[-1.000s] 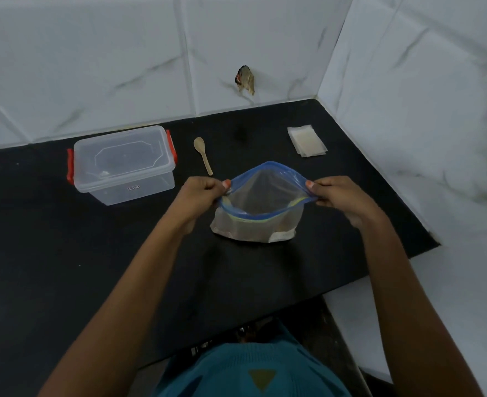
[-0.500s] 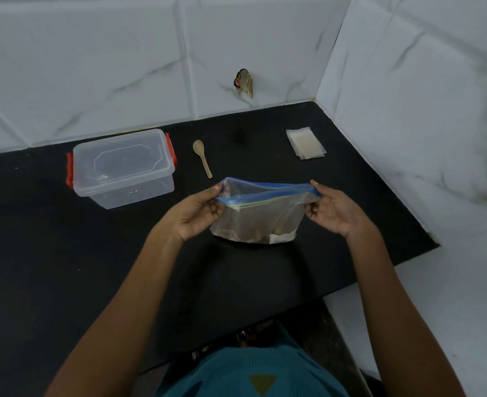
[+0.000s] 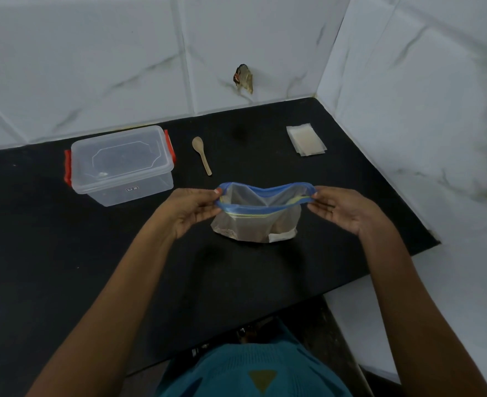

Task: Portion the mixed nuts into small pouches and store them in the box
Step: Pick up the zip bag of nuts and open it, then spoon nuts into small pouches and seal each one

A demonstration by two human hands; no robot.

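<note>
A clear zip bag of mixed nuts (image 3: 258,222) with a blue rim stands on the black counter (image 3: 50,253), its mouth partly open. My left hand (image 3: 187,209) pinches the rim's left end and my right hand (image 3: 342,209) pinches the right end. A clear plastic box (image 3: 121,164) with red latches and its lid on sits at the back left. Between the box and the bag's far side lies a small wooden spoon (image 3: 202,154). A stack of small clear pouches (image 3: 305,138) lies at the back right.
White marble-tiled walls close the counter at the back and on the right. A broken hole (image 3: 243,78) shows in the back wall. The counter's front edge runs just before my teal top (image 3: 250,371).
The bag's mouth was wide open, then pulled flat and nearly shut, and now gapes partly open again. Both hands stay on the rim's ends.
</note>
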